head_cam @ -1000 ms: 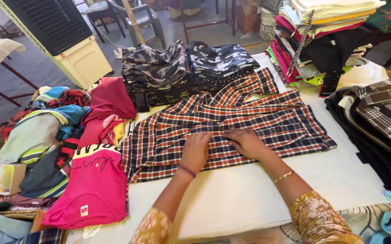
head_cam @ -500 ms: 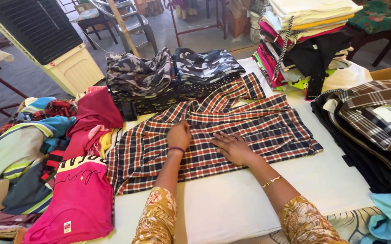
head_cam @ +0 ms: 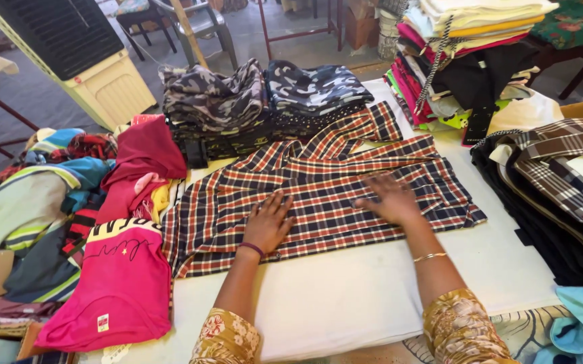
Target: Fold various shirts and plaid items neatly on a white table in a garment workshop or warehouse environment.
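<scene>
Head camera view: since half a second ago the two hands have slid apart along the plaid garment [head_cam: 318, 192], which lay under them close together and now looks flatter; going left to right, a heap of coloured clothes with a pink shirt [head_cam: 112, 283] lies at the table's left edge; the plaid garment lies spread on the white table [head_cam: 345, 296], its long axis running left to right, one sleeve angling up toward the camouflage stacks [head_cam: 264, 101]; the left hand [head_cam: 269, 222] rests flat, fingers spread, palm down, gripping nothing; the right hand [head_cam: 389, 199] likewise presses flat and open, forearm angled inward; dark folded clothes [head_cam: 561, 202] lie at far right.
</scene>
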